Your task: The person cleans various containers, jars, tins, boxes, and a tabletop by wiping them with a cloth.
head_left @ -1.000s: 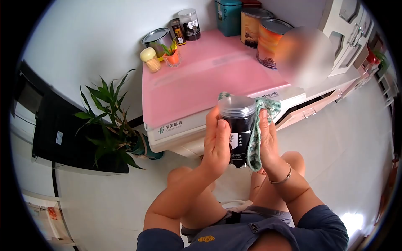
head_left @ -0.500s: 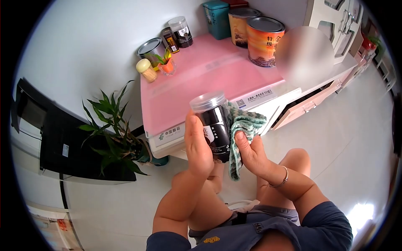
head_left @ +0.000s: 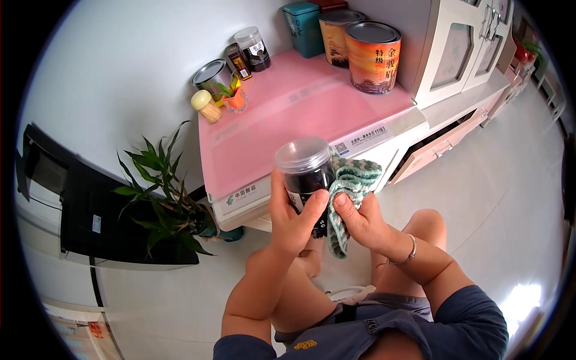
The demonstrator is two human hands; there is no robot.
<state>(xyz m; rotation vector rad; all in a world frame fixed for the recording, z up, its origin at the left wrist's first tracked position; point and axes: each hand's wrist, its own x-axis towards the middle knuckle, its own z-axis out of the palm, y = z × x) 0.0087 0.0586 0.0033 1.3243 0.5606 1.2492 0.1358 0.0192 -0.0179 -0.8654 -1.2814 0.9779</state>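
Observation:
A clear plastic jar (head_left: 305,157) with a screw lid and a black label is held upright before me, over the cabinet's front edge. My left hand (head_left: 294,219) wraps its left side, the thumb lying across the label. In my right hand (head_left: 360,222) a folded green-and-white checkered cloth (head_left: 355,179) is gripped, its face pressed to the jar's right side and one end hanging below. The fingers behind the cloth are hidden. What fills the jar looks dark, but I cannot make it out.
On the pink-covered cabinet top (head_left: 282,120) stand two large tea tins (head_left: 373,63), a teal canister (head_left: 303,30), another jar (head_left: 253,51), a toothpick holder (head_left: 206,107) and a small potted plant (head_left: 235,99). A leafy plant (head_left: 168,186) is left; a drawer (head_left: 441,144) stands open at right.
My left thumb has moved from the jar's side to across the front of its label. The jar has tipped slightly, its lid turned more toward me. The cloth stays against it.

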